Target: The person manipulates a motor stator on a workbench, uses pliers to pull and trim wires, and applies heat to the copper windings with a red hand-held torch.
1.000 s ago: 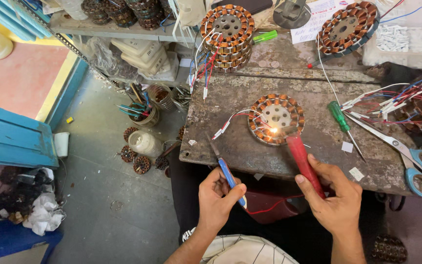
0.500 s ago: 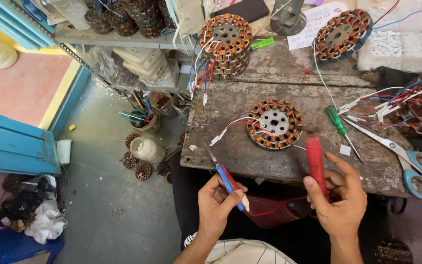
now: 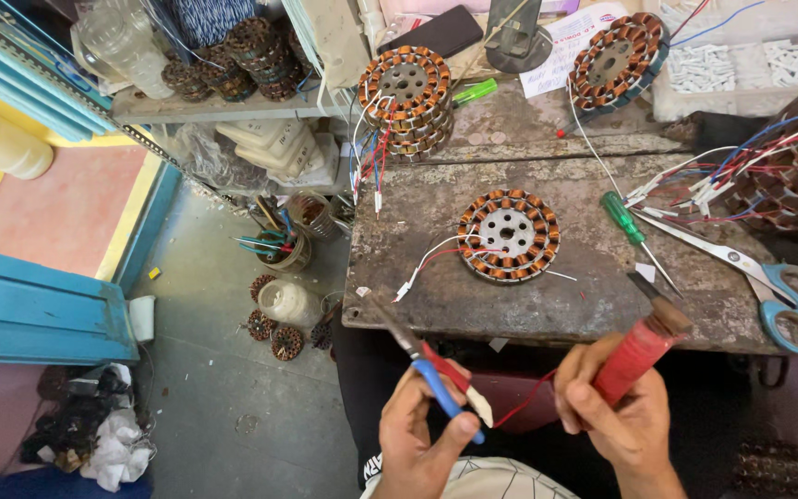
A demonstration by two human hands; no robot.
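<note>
Left hand [image 3: 422, 434] grips blue-and-red-handled pliers [image 3: 427, 365]; right hand [image 3: 616, 416] closes around a red-handled tool [image 3: 637, 346], possibly a soldering iron. Wound stator [image 3: 508, 234] lies on the workbench [image 3: 417, 277], apart from both.

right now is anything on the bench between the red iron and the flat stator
Nothing visible. The right hand holds the red iron at the bench edge; the bare top runs up to the stator. The green screwdriver lies off to the right.

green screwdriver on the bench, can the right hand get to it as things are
Probably not straight away: the right hand is full with the red-handled soldering iron. The path to the green screwdriver looks open, though.
</note>
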